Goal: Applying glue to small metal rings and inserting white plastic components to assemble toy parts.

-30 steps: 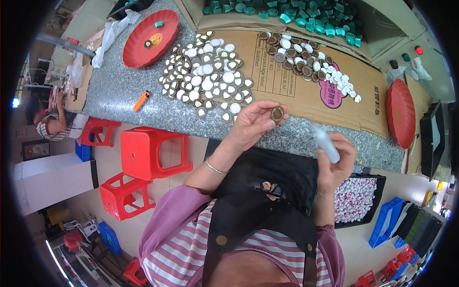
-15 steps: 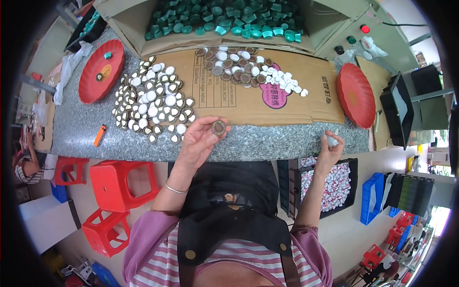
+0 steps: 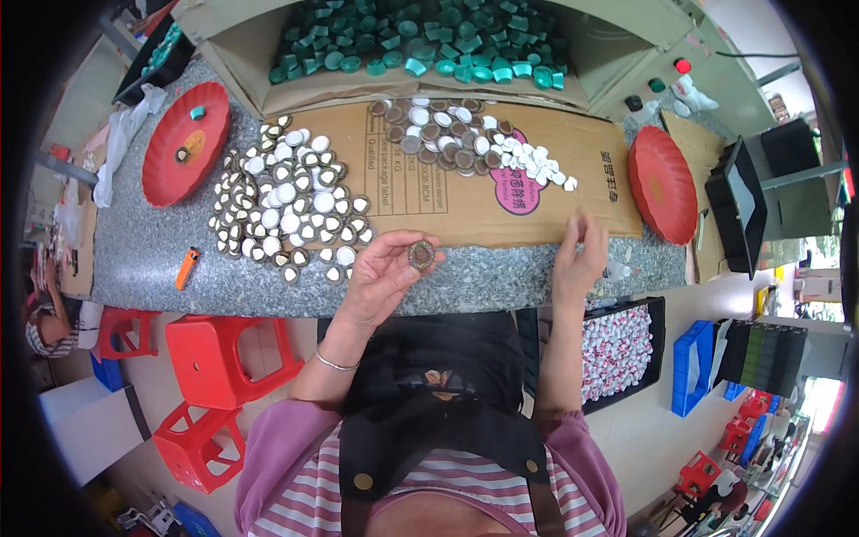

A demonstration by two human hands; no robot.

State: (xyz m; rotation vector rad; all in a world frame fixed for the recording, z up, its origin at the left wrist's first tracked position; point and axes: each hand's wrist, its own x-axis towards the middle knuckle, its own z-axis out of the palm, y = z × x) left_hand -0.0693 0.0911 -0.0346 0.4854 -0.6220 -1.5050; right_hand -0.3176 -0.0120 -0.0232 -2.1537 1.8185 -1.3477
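My left hand [image 3: 380, 279] is closed on a small round brown disc [image 3: 421, 255] with a speckled rim, pinched at its edge above the table's front edge. Nothing shows in my right hand [image 3: 580, 264], whose fingers point forward, slightly blurred, below the small white pieces [image 3: 540, 165]. A small translucent bottle [image 3: 619, 270] lies on the table just right of that hand. Beside the white pieces spreads a heap of brown and white discs [image 3: 438, 134] on flattened cardboard [image 3: 582, 215]. Further left is a larger pile of discs [image 3: 286, 192], many bearing a white piece.
Red scalloped trays stand at left [image 3: 186, 143] and right [image 3: 662, 183]. An orange lighter [image 3: 187, 268] lies at the front left. Green cups [image 3: 429, 45] fill the box behind. Red stools [image 3: 228, 353] and a crate of wrapped pieces [image 3: 617, 349] are below the table.
My right hand has let go of the bottle, which now lies on the table, and moved left toward the white pieces. My left hand still holds the disc, its face turned a little.
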